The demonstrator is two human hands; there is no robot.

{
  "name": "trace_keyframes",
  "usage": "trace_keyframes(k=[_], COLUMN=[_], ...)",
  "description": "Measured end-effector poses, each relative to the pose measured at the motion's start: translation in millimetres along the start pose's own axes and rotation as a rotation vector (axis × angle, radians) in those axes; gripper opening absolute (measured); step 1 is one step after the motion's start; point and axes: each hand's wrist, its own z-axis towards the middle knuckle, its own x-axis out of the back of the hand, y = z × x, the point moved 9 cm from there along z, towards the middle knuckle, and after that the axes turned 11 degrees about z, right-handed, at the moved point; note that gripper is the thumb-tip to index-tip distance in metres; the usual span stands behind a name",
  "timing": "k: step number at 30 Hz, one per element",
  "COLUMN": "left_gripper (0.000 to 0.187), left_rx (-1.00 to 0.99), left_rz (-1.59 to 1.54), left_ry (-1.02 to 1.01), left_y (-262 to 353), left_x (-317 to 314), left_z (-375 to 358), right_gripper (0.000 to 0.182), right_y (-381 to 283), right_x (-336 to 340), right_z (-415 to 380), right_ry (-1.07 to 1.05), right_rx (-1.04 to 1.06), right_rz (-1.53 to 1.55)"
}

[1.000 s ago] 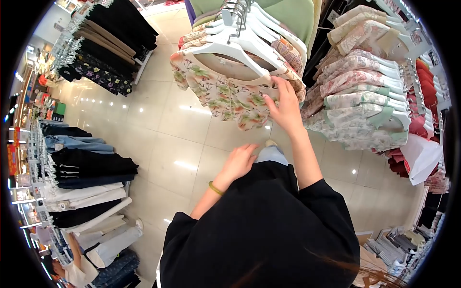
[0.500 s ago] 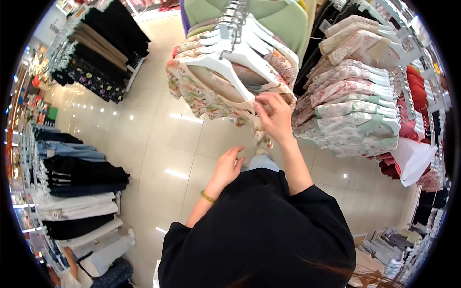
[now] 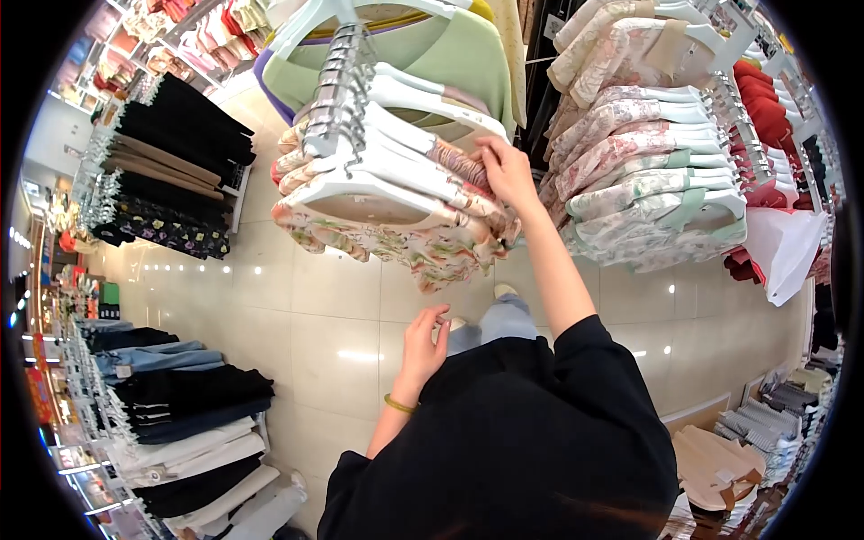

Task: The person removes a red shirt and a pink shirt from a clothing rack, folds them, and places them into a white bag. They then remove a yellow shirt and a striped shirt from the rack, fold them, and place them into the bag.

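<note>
My right hand [image 3: 508, 175] has its fingers curled at the shoulder of a brown-patterned blouse [image 3: 459, 164] hanging on a white hanger. Exactly how the fingertips grip the cloth is partly hidden. At the front of the same rack hangs a cream floral blouse [image 3: 387, 238] with a wide neckline, on its own white hanger [image 3: 360, 186]. Lower down, in front of my body, my left hand [image 3: 421, 346] is empty, with thumb and fingers apart. The metal hanger hooks [image 3: 337, 99] line up along the rail above the blouses.
Behind the blouses hangs a light green top [image 3: 432, 67]. Pale floral shirts [image 3: 643, 180] fill the rack on the right, near a white bag [image 3: 783, 252]. Dark trousers [image 3: 184, 135] hang at the far left, with folded-over trousers [image 3: 193, 396] below. Tiled floor [image 3: 333, 306] lies between.
My right hand has moved from the front floral blouse's hanger to a blouse farther back. The front blouse now hangs nearer and more level. My view has shifted; my left hand stays low.
</note>
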Motion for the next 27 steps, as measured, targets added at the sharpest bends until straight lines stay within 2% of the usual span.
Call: trace_keyframes(k=[1, 3, 4, 6, 8, 12, 13, 14, 16, 18, 20, 23, 26, 27], left_gripper=[0.028, 0.028, 0.028, 0.026, 0.029, 0.039, 0.046, 0.046, 0.052, 0.049, 0.044, 0.039, 0.037, 0.037], left_rx=[0.000, -0.186, -0.183, -0.349, -0.405, -0.378, -0.396, -0.384, -0.249, -0.224, -0.139, -0.171, -0.156, -0.145], left_rz=[0.009, 0.064, 0.068, 0.204, 0.351, 0.741, 0.894, 0.899, 1.031, 1.038, 1.084, 1.057, 1.052, 1.050], left_ry=[-0.013, 0.225, 0.221, 0.424, 0.409, 0.216, 0.151, 0.156, -0.045, -0.026, -0.167, -0.081, -0.081, -0.096], left_y=[6, 39, 49, 91, 121, 152, 154, 153, 129, 131, 122, 118, 118, 118], left_x=[-1, 22, 25, 49, 55, 29, 17, 13, -6, -2, -3, 3, 7, 8], left_z=[6, 18, 31, 55, 92, 171, 183, 189, 202, 202, 198, 185, 179, 179], right_gripper=[0.022, 0.028, 0.032, 0.034, 0.035, 0.045, 0.046, 0.047, 0.046, 0.040, 0.020, 0.020, 0.022, 0.030], right_y=[1, 2, 1, -1, 1, 6, 7, 8, 5, 11, 23, 28, 31, 35], right_x=[-3, -8, -11, -14, -14, -12, -12, -12, -9, -1, 5, 6, 1, -3], right_z=[-1, -3, -1, 0, -1, 4, 7, 10, 20, 36, 57, 82, 91, 92], right_ry=[-0.022, -0.066, -0.107, -0.138, -0.182, -0.287, -0.305, -0.327, -0.334, -0.233, -0.114, -0.028, -0.018, -0.035], right_rx=[-0.026, -0.079, -0.101, -0.047, -0.014, 0.077, 0.072, 0.068, 0.117, 0.119, 0.048, 0.148, 0.114, 0.095], right_rz=[-0.007, -0.003, 0.030, 0.068, 0.058, -0.004, -0.015, -0.027, -0.041, -0.076, -0.045, -0.077, -0.029, 0.008])
